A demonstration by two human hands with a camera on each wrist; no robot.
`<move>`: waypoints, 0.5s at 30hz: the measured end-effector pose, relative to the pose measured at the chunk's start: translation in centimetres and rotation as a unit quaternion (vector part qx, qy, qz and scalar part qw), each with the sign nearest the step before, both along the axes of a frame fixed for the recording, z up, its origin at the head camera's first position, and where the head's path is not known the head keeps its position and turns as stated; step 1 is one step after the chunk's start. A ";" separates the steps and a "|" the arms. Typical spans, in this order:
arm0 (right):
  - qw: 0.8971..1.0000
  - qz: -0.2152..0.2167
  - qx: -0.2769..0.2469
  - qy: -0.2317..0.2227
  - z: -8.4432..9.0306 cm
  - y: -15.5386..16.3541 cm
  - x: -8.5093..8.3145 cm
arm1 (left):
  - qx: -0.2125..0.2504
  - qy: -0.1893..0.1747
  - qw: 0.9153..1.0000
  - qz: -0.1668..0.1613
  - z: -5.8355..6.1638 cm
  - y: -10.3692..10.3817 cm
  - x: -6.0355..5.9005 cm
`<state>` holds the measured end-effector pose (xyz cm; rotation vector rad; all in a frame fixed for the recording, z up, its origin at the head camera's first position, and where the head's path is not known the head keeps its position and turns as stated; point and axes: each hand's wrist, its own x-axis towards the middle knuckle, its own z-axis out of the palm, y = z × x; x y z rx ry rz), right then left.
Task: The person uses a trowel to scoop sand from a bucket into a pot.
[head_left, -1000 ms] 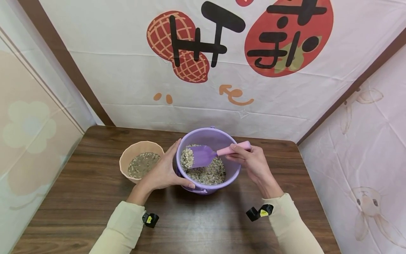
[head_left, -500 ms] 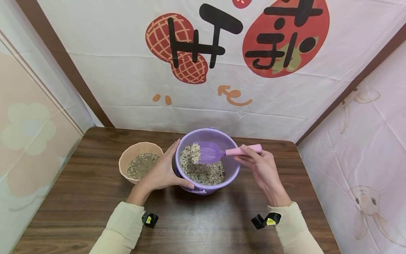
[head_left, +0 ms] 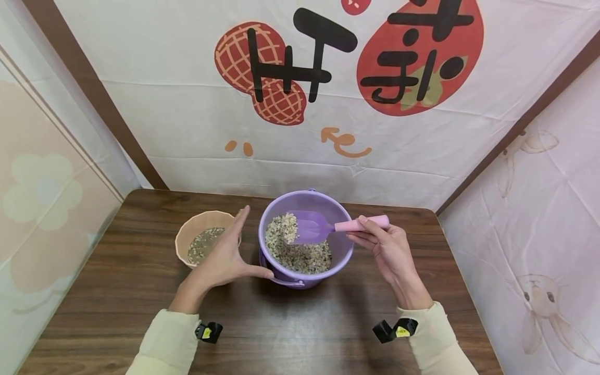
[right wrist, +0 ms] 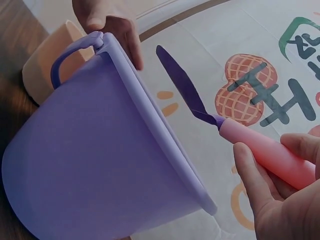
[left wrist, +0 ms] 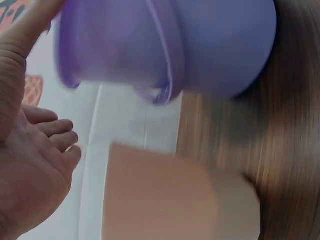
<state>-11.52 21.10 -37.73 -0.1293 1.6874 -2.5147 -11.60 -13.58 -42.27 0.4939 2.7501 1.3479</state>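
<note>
My right hand [head_left: 389, 250] grips the pink handle [head_left: 361, 223] of a small shovel, thumb on top. Its purple blade [head_left: 311, 227] lies over the mouth of a purple bucket [head_left: 344, 205], above the rim in the right wrist view. Paler coarse grains [head_left: 289, 226] show at the blade tip. More mixed gravel-like grains [head_left: 304, 259] cover the bucket's bottom. My left hand [head_left: 222, 258] is spread between the bucket and a peach tub [head_left: 184, 229], thumb near the bucket's rim, fingers away from it. In the left wrist view its palm [left wrist: 35, 170] shows bare.
The peach tub at the left holds murky, grainy contents [head_left: 203, 245], partly hidden by my left hand. The bucket's handle [head_left: 288, 283] hangs down its near side. The wooden table [head_left: 300, 333] meets a printed cloth wall [head_left: 187, 130] behind.
My left hand has come off the bucket and moved left toward the tub. My right hand has shifted right with the shovel, its blade sliding right over the bucket.
</note>
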 end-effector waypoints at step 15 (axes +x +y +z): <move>1.000 0.005 -0.001 0.004 0.2 -0.7 -0.2 | -0.040 0.009 0.988 0.149 -1.8 -9.1 0.6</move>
